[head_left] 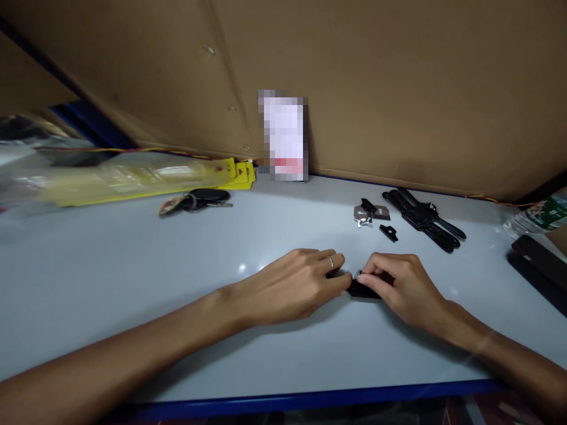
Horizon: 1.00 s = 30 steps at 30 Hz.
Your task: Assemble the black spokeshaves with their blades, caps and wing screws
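Observation:
My left hand [310, 282], with a ring on one finger, reaches in from the left, fingers curled on the left end of a small flat black piece [367, 291] lying on the tabletop. Against the same piece, my right hand [401, 286] pinches a tiny pale or shiny part [357, 275] between thumb and forefinger; its shape is mostly hidden. Beyond the hands lie slotted silver metal plates [381, 212] with a small black cap piece [367, 205] on top. Another black cap piece [389, 232] rests nearer. Beside them are black two-handled tools [416, 217], resembling spokeshave bodies.
Yellow-backed plastic packaging [155, 180] lies at the back left, with keys [195, 202] before it. A blurred-out white card [286, 139] leans on the cardboard wall [398, 88]. On the right are a bottle [543, 215] and a black case [540, 268]. A blue edge [310, 406] borders the front.

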Motion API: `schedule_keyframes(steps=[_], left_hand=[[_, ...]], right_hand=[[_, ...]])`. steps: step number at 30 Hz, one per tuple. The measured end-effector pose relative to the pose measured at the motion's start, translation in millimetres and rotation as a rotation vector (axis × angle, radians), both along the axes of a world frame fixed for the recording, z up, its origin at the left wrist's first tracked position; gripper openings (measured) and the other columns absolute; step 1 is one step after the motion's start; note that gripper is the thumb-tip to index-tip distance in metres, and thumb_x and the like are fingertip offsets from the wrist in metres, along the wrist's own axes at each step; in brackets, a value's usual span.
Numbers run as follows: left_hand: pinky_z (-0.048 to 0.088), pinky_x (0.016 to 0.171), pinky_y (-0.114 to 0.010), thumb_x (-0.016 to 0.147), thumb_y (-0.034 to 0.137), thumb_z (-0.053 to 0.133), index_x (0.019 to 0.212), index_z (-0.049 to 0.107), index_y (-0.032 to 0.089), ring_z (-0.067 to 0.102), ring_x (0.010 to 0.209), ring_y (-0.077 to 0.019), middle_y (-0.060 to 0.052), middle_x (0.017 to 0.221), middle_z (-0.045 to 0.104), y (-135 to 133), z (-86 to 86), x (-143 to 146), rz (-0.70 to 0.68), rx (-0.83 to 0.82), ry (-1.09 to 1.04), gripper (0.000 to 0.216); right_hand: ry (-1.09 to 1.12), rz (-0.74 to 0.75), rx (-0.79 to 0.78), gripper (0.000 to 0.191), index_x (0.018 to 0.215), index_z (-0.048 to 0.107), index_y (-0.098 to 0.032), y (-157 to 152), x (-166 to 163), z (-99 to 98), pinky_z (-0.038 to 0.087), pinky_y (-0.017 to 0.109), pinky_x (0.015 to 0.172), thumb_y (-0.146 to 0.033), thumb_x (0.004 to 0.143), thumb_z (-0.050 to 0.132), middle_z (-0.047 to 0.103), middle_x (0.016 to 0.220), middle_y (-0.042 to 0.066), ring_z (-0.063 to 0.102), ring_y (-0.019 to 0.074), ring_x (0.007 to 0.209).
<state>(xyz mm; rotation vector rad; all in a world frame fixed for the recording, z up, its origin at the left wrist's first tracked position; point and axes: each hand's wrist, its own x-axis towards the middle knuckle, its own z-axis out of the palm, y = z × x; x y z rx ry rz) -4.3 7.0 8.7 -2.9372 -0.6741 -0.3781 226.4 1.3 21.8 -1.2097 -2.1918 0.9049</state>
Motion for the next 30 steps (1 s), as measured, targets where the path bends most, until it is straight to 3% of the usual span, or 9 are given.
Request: schedule_keyframes(steps=[5, 9, 14, 20, 30], left_hand=[[0.040, 0.056, -0.030, 0.101, 0.017, 0.050, 0.090, 0.060, 0.018, 0.051, 0.065, -0.0145, -0.002, 0.082, 0.056, 0.1, -0.9, 0.5, -0.007, 0.023, -0.021, 0.015], [0.040, 0.054, -0.031, 0.099, 0.011, 0.047, 0.091, 0.061, 0.017, 0.049, 0.063, -0.0150, -0.001, 0.081, 0.055, -0.7, -1.6, 0.1, -0.012, 0.016, -0.026, 0.017], [0.040, 0.053, -0.031, 0.098, 0.009, 0.046, 0.091, 0.061, 0.018, 0.049, 0.062, -0.0151, -0.002, 0.081, 0.055, -0.9, -2.0, -0.1, -0.010, 0.020, -0.029, 0.018], [0.040, 0.054, -0.030, 0.098, 0.009, 0.047, 0.092, 0.061, 0.018, 0.050, 0.064, -0.0148, -0.002, 0.081, 0.056, -1.0, -2.3, 0.6, -0.006, 0.017, -0.023, 0.018], [0.041, 0.055, -0.029, 0.098, 0.009, 0.047, 0.092, 0.061, 0.018, 0.048, 0.063, -0.0142, -0.002, 0.082, 0.056, -1.1, -2.7, 0.6, -0.012, -0.004, -0.030, 0.018]], right_hand=[[0.087, -0.041, -0.230, 0.013, 0.075, 0.064, -0.020, 4.3, 1.7, 1.8, 0.038, 0.027, 0.058, -0.025, 0.088, 0.066, 0.060, 0.063, -0.004, 0.051, 0.0114, 0.059], [0.111, -0.046, -0.239, 0.016, 0.073, 0.063, -0.020, 7.3, 3.5, 0.7, 0.037, 0.026, 0.058, -0.026, 0.087, 0.066, 0.060, 0.066, -0.003, 0.051, 0.0115, 0.062], [0.153, -0.049, -0.362, 0.015, 0.073, 0.063, -0.020, 9.6, 2.9, 1.5, 0.038, 0.027, 0.058, -0.027, 0.086, 0.067, 0.060, 0.065, -0.002, 0.052, 0.0127, 0.062], [-0.088, -0.115, -0.059, 0.022, 0.071, 0.057, -0.022, 8.8, 5.5, 3.0, 0.034, 0.030, 0.060, -0.027, 0.089, 0.068, 0.061, 0.065, -0.002, 0.050, 0.0136, 0.061], [-0.171, 0.117, 0.131, 0.023, 0.078, 0.056, -0.021, 4.4, 10.2, -0.3, 0.036, 0.030, 0.065, -0.028, 0.100, 0.056, 0.062, 0.075, 0.000, 0.051, 0.0136, 0.066]])
